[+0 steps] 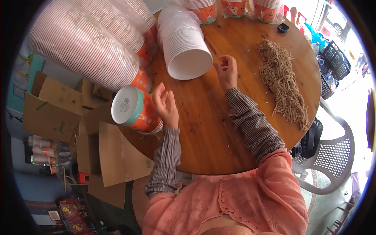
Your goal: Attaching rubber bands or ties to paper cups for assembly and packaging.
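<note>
My left hand (166,105) is raised over the table's left side, fingers loosely bent and apart, with nothing visible in it. Close beside it, an orange and green paper bucket (145,113) lies tilted at the table edge, its white base facing left. Whether the hand touches it, I cannot tell. My right hand (228,73) hovers over the wood with its fingers half curled and apart. Just left of that hand lies a nested stack of white paper buckets (184,47), partly in clear plastic, its round white end toward me.
Long plastic-wrapped stacks of paper buckets (86,47) fill the far left. A bundle of beige string (284,78) lies on the right of the round wooden table (203,145), with a small black object (282,28) beyond. Open cardboard boxes (113,152) stand left; a plastic chair (333,156) stands right.
</note>
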`<state>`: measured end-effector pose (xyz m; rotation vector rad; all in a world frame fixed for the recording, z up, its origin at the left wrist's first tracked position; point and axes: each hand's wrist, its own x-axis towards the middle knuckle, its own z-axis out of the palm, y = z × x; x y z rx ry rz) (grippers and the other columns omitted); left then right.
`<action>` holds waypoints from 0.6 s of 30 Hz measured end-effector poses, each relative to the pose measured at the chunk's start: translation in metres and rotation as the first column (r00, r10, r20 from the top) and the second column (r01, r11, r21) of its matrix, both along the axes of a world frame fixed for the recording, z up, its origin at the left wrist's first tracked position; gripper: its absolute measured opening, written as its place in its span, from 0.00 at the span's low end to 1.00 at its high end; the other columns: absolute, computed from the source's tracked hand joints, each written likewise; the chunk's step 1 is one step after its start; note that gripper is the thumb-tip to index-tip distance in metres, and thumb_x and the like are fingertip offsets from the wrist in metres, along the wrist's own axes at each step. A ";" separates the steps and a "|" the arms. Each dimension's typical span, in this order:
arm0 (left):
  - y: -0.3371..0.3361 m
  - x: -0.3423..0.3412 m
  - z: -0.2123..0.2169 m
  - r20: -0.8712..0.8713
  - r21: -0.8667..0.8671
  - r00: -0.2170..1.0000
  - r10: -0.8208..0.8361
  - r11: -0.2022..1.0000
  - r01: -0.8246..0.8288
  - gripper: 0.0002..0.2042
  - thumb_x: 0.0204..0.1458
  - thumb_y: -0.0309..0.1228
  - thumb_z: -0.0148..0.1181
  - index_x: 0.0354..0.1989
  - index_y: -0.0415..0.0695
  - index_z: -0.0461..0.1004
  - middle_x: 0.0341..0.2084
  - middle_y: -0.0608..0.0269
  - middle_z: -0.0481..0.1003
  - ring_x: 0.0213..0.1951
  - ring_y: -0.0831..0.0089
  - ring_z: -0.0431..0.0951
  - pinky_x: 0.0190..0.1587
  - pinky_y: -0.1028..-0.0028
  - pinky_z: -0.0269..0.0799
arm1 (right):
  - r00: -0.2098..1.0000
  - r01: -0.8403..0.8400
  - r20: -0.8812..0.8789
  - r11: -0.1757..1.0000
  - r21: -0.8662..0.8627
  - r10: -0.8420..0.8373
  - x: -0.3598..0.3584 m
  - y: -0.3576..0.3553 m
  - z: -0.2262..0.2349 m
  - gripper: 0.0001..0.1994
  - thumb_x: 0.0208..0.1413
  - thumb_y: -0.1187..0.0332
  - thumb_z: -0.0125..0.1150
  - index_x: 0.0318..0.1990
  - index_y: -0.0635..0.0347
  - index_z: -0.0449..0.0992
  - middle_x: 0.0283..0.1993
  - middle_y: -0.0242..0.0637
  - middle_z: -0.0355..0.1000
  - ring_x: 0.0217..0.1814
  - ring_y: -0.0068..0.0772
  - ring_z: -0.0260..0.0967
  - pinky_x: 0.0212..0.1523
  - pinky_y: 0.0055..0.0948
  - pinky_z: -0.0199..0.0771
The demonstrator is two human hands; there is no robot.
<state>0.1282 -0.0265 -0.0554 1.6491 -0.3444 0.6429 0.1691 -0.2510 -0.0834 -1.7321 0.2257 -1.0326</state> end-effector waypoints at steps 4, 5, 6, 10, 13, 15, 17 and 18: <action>-0.014 0.071 -0.028 0.014 -0.003 0.988 0.155 0.988 -0.155 0.15 0.55 0.24 0.58 0.51 0.38 0.68 0.47 0.56 0.70 0.48 0.71 0.71 0.47 0.72 0.72 | 0.985 -0.170 -0.024 0.981 0.095 0.173 0.018 0.007 -0.007 0.14 0.48 0.73 0.68 0.40 0.62 0.70 0.36 0.36 0.69 0.34 0.27 0.68 0.35 0.26 0.72; -0.015 0.078 -0.033 -0.045 0.064 0.973 0.225 0.973 -0.222 0.14 0.55 0.25 0.59 0.49 0.38 0.70 0.42 0.58 0.72 0.44 0.72 0.73 0.44 0.73 0.72 | 0.976 -0.211 -0.040 0.973 0.095 0.215 0.020 0.007 -0.006 0.12 0.49 0.73 0.67 0.39 0.62 0.70 0.35 0.36 0.69 0.34 0.27 0.68 0.35 0.26 0.72; -0.015 0.084 -0.037 -0.097 0.136 0.949 0.300 0.949 -0.286 0.12 0.54 0.26 0.60 0.46 0.38 0.71 0.37 0.60 0.74 0.39 0.73 0.74 0.41 0.75 0.72 | 0.977 -0.207 -0.044 0.975 0.082 0.211 0.020 0.006 -0.004 0.11 0.50 0.74 0.65 0.37 0.61 0.69 0.32 0.35 0.68 0.32 0.27 0.68 0.34 0.26 0.71; -0.011 0.098 -0.049 -0.053 0.034 0.972 0.229 0.973 -0.227 0.10 0.53 0.30 0.64 0.38 0.39 0.71 0.31 0.63 0.74 0.31 0.76 0.73 0.36 0.76 0.71 | 0.969 -0.222 -0.101 0.974 0.054 0.226 0.027 -0.001 0.001 0.10 0.50 0.73 0.64 0.36 0.61 0.68 0.31 0.36 0.67 0.30 0.27 0.66 0.33 0.27 0.69; -0.025 0.093 -0.039 -0.090 0.101 0.963 0.253 0.965 -0.244 0.11 0.52 0.31 0.64 0.37 0.39 0.71 0.29 0.64 0.73 0.30 0.77 0.72 0.35 0.76 0.70 | 0.975 -0.194 -0.103 0.979 0.062 0.199 0.027 -0.005 0.001 0.10 0.50 0.73 0.65 0.35 0.61 0.68 0.30 0.36 0.67 0.29 0.28 0.65 0.31 0.27 0.68; -0.020 0.096 -0.040 -0.078 0.147 0.957 0.279 0.953 -0.266 0.11 0.52 0.31 0.65 0.36 0.38 0.71 0.28 0.65 0.73 0.30 0.77 0.72 0.35 0.76 0.70 | 0.976 -0.199 -0.087 0.979 0.044 0.202 0.028 -0.002 0.002 0.09 0.50 0.72 0.64 0.33 0.61 0.68 0.28 0.37 0.66 0.28 0.30 0.65 0.32 0.28 0.68; -0.019 0.097 -0.039 -0.067 0.194 0.952 0.299 0.940 -0.281 0.11 0.51 0.31 0.65 0.36 0.38 0.71 0.27 0.65 0.73 0.29 0.77 0.72 0.35 0.75 0.70 | 0.975 -0.186 -0.118 0.982 0.035 0.189 0.028 -0.004 0.002 0.09 0.50 0.71 0.64 0.32 0.61 0.68 0.27 0.37 0.67 0.27 0.32 0.66 0.32 0.29 0.69; -0.020 0.096 -0.038 -0.090 0.199 0.953 0.288 0.943 -0.267 0.11 0.51 0.31 0.65 0.35 0.38 0.71 0.26 0.66 0.73 0.28 0.77 0.72 0.34 0.75 0.70 | 0.973 -0.172 -0.150 0.985 0.025 0.173 0.027 -0.006 0.002 0.09 0.49 0.71 0.64 0.32 0.61 0.69 0.26 0.38 0.68 0.27 0.33 0.66 0.32 0.29 0.69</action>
